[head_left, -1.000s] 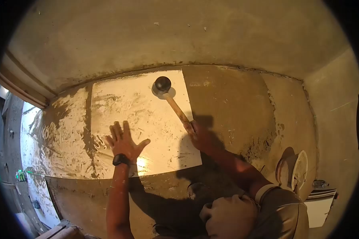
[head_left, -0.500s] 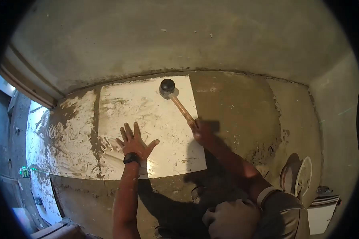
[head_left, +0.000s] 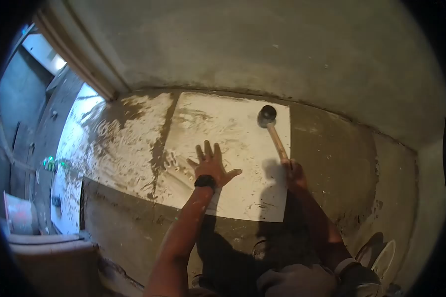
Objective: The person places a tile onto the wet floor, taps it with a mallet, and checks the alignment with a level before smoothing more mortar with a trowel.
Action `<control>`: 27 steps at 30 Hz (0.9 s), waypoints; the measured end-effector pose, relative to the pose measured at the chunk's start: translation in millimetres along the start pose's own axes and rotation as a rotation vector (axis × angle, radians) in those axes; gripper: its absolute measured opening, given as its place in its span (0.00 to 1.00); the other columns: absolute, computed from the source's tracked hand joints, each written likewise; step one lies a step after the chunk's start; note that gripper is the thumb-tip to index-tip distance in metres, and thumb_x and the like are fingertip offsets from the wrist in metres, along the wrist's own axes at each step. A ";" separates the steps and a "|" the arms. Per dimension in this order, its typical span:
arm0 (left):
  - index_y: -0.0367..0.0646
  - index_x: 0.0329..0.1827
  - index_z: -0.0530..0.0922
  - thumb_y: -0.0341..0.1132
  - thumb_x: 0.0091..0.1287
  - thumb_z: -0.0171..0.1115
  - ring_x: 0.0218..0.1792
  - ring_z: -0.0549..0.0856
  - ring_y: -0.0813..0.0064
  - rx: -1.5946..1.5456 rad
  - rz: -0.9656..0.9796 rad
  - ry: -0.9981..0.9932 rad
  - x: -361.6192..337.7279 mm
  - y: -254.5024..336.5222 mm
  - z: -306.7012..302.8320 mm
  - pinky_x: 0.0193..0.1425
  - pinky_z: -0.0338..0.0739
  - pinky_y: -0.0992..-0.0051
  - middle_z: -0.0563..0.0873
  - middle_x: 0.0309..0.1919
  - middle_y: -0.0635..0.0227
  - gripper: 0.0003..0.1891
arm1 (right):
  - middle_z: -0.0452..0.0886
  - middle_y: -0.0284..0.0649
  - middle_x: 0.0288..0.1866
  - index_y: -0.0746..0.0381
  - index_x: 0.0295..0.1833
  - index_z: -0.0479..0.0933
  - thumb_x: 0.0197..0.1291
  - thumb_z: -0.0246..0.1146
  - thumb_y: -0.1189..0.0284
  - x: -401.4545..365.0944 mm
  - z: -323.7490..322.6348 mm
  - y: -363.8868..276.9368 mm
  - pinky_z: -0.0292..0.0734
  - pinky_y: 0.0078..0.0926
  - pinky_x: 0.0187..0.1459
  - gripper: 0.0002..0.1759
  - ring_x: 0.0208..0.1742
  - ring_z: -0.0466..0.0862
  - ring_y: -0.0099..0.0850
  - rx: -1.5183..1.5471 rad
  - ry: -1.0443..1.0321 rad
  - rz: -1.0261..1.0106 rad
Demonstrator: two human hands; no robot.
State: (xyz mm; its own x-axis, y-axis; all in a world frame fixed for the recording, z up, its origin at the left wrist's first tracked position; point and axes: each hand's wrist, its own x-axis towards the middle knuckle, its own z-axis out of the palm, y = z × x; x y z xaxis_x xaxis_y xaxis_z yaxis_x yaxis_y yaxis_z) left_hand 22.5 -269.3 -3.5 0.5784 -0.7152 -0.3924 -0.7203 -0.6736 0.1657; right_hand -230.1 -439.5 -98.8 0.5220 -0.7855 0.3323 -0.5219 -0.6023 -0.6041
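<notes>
Head view. White tile [head_left: 245,193] at centre: far edge just short of wall [head_left: 208,44], near edge along brown ground [head_left: 129,213], left edge at smeared panel [head_left: 119,143]; working room to the right over grey bed [head_left: 332,163]. Left hand [head_left: 210,166] opened wide, palm-down on tile. Right hand [head_left: 293,174] gripping mallet [head_left: 274,137] by handle near right edge, black head toward far right corner; head contact unclear.

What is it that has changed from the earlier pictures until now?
Mainly the view: it has swung left, so the tile and the mallet appear further right, and the white stack at lower right has left the picture. Nothing was taken hold of or let go. The right hand still grips the mallet; the left hand stays spread on the tile.
</notes>
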 end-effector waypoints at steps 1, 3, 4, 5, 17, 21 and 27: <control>0.48 0.85 0.43 0.82 0.52 0.58 0.83 0.35 0.46 -0.003 -0.034 0.002 -0.1 0.4 -0.5 0.77 0.35 0.27 0.39 0.84 0.53 0.67 | 0.72 0.42 0.22 0.64 0.40 0.74 0.76 0.55 0.51 4.3 0.1 -4.2 0.69 0.37 0.31 0.25 0.24 0.71 0.36 0.111 0.107 -0.061; 0.48 0.85 0.42 0.81 0.52 0.59 0.83 0.35 0.45 -0.018 0.008 -0.005 -0.6 -1.5 -2.2 0.76 0.36 0.26 0.38 0.84 0.52 0.66 | 0.72 0.42 0.23 0.64 0.40 0.74 0.76 0.54 0.48 12.2 -12.0 -16.6 0.69 0.38 0.31 0.27 0.25 0.71 0.35 0.203 -0.098 0.143; 0.47 0.85 0.44 0.80 0.51 0.60 0.83 0.36 0.44 -0.037 0.021 0.019 -0.9 -2.8 0.3 0.77 0.35 0.27 0.39 0.84 0.51 0.67 | 0.73 0.42 0.24 0.64 0.40 0.74 0.75 0.53 0.45 16.4 -20.8 -24.8 0.70 0.39 0.32 0.29 0.25 0.72 0.35 0.259 -0.288 0.359; 0.46 0.85 0.46 0.80 0.50 0.62 0.83 0.37 0.43 -0.059 0.031 0.046 0.0 -4.8 3.9 0.77 0.35 0.28 0.40 0.84 0.50 0.67 | 0.75 0.44 0.27 0.64 0.41 0.75 0.76 0.50 0.44 19.5 -25.5 -32.5 0.71 0.41 0.33 0.31 0.28 0.74 0.35 0.200 -0.342 0.322; 0.49 0.84 0.51 0.74 0.63 0.56 0.81 0.50 0.41 -0.175 0.104 0.195 -93.3 -125.5 17.8 0.82 0.47 0.46 0.51 0.81 0.42 0.54 | 0.81 0.54 0.33 0.66 0.46 0.76 0.72 0.60 0.54 17.7 -14.6 -110.9 0.76 0.46 0.39 0.22 0.36 0.84 0.54 -0.018 -0.218 0.153; 0.48 0.83 0.53 0.69 0.66 0.60 0.78 0.58 0.38 -0.318 -0.030 0.248 -183.4 -187.1 9.5 0.80 0.56 0.49 0.54 0.80 0.39 0.51 | 0.81 0.52 0.39 0.64 0.48 0.75 0.69 0.63 0.57 28.0 1.3 -122.2 0.75 0.50 0.44 0.19 0.42 0.83 0.53 -0.152 -0.204 0.203; 0.33 0.76 0.63 0.39 0.60 0.76 0.75 0.68 0.46 -0.423 -0.409 0.843 -421.5 -237.6 -2.5 0.77 0.63 0.57 0.67 0.75 0.44 0.44 | 0.75 0.52 0.51 0.67 0.57 0.73 0.69 0.63 0.63 24.9 17.1 -110.4 0.74 0.46 0.53 0.20 0.51 0.78 0.47 -0.435 -0.169 0.006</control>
State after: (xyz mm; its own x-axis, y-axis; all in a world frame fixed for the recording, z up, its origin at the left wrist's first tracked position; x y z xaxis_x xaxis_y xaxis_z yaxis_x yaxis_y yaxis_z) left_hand -49.2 191.6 124.7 0.9476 -0.2049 0.2449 -0.3080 -0.7891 0.5315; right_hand -148.0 -390.1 -36.3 0.6022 -0.7766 0.1851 -0.7406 -0.6300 -0.2337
